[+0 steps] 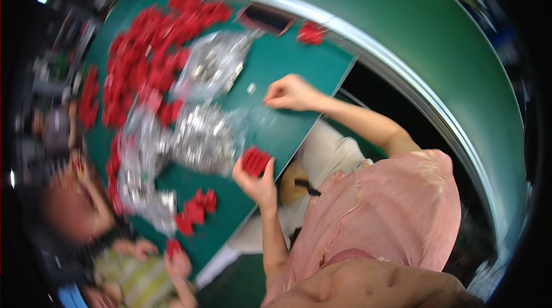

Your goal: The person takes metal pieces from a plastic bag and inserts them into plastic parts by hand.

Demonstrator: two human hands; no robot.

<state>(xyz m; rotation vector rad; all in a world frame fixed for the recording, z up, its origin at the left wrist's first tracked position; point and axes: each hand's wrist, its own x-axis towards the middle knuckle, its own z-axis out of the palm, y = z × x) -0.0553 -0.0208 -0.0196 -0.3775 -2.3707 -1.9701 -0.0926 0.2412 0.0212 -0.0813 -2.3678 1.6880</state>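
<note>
In a pale pink short-sleeved shirt (379, 210), a person sits at a green, flat-topped worktop (299, 58), the left hand (260, 188) gripping a red, block-shaped, ridged part (256, 161) between thumb and fingers near the worktop's edge. The right hand (294, 92) is poised over the surface, its grip closed with the fingers curled together; whether anything small is pinched inside cannot be made out. Just beyond its fingertips lies a small whitish piece (251, 88). Past the hands, three clear plastic bags spread across the middle: a central bag (237, 135) packed with shiny silver metal pieces (204, 135), an upper bag (192, 81) with silvery pieces showing through its film, and a lower bag (164, 222) holding more of the same. Glare and blur hide the shapes and the bags' openings. Near the lower bag sits a small cluster of red blocks (195, 210), and a co-worker's hand (179, 265) holds a red piece (173, 246). A broad heap of red parts (144, 55) covers the far side, individual pieces smeared together. Toward the upper edge rest a dark, flat rectangular object (265, 19) with a reddish border and a separate red clump (310, 33), both indistinct.
</note>
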